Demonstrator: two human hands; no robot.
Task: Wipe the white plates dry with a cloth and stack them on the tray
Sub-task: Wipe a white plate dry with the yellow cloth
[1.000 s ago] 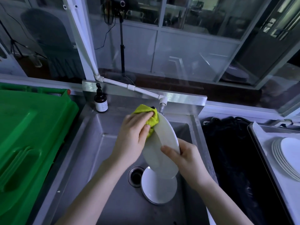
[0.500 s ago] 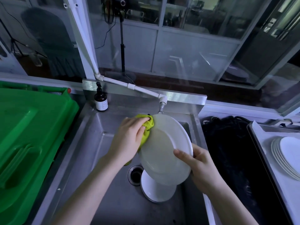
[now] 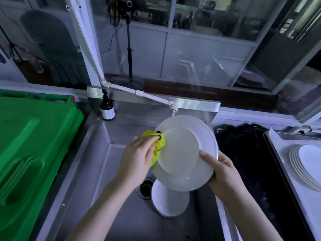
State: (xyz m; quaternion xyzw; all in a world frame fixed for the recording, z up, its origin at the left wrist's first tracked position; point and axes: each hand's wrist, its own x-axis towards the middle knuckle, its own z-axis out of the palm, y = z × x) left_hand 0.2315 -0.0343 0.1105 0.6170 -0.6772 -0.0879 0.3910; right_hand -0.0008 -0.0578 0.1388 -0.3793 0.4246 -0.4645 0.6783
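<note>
At the far left lies a green bin lid [image 3: 34, 153], and a dark pump bottle [image 3: 107, 108] stands on the far left corner of the steel sink [image 3: 97, 162]. Over the basin the left hand [image 3: 137, 159] is bunched round a yellow-green cloth [image 3: 157, 144], fingers curled on it, and presses the wad against the left edge of the held white plate [image 3: 185, 152]. This plate is in the air above the sink, just below the tap [image 3: 173, 108], tilted with its face turned up toward the camera. Beneath its near edge a second white plate [image 3: 169, 202] lies flat on the sink floor, just right of the drain [image 3: 145, 188]. The right hand [image 3: 224, 173] clamps the held plate at its right near rim, thumb lying across the upper face and the other fingers out of sight behind it. Right of that hand sits a dark heap [image 3: 243, 153] that I cannot identify, and beyond it the tray [image 3: 278, 145], where a stack of white plates [image 3: 305, 164] already rests. So the tray lies to the right, well apart from the held plate, and the right hand is the nearer one to carry it over. Wiping looks unfinished, with the cloth only at the rim. The plate in the sink is probably next.
</note>
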